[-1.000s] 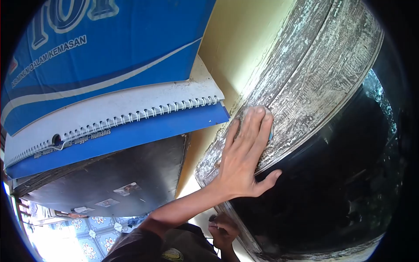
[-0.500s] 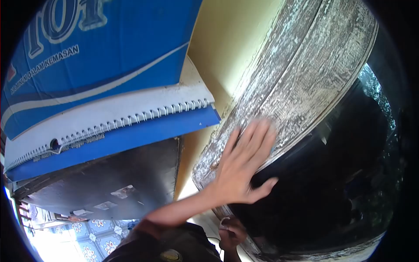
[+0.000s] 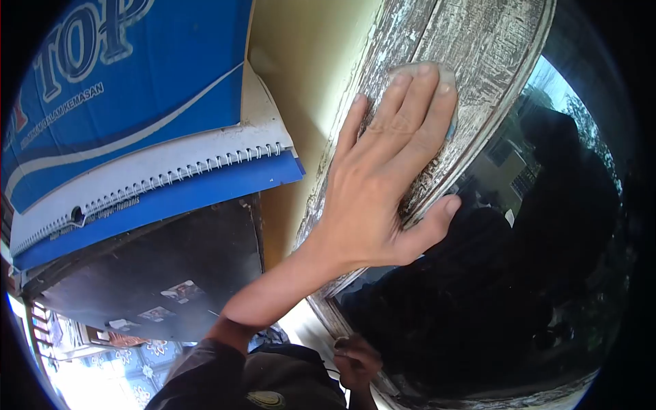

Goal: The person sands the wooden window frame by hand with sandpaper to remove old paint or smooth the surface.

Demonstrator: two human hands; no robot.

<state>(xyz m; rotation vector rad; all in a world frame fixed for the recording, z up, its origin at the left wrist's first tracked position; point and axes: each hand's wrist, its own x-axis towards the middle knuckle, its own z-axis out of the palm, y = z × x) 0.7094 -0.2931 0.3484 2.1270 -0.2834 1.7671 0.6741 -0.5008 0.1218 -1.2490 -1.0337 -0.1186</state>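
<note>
My left hand (image 3: 386, 174) lies with its fingers stretched out on the worn, whitish-brown wooden frame (image 3: 495, 51). Under its fingertips is a thin pale piece (image 3: 447, 76), pressed against the wood; its material is unclear. The thumb points out over the dark glass pane (image 3: 444, 294) beside the frame. Lower down, my right hand (image 3: 359, 362) is closed near the frame's lower part, around something small that I cannot make out.
At the left a blue printed carton (image 3: 171, 75) rests on a white and blue spiral-bound calendar (image 3: 184, 181), above a dark cabinet or board (image 3: 157, 273) with stickers. A yellowish wall (image 3: 307, 61) stands between these and the frame. Patterned floor tiles (image 3: 154, 355) show at lower left.
My left hand has moved up along the wooden frame and looks larger, with the pale piece now showing under its fingertips. The view has shifted slightly; my right hand stays low and closed.
</note>
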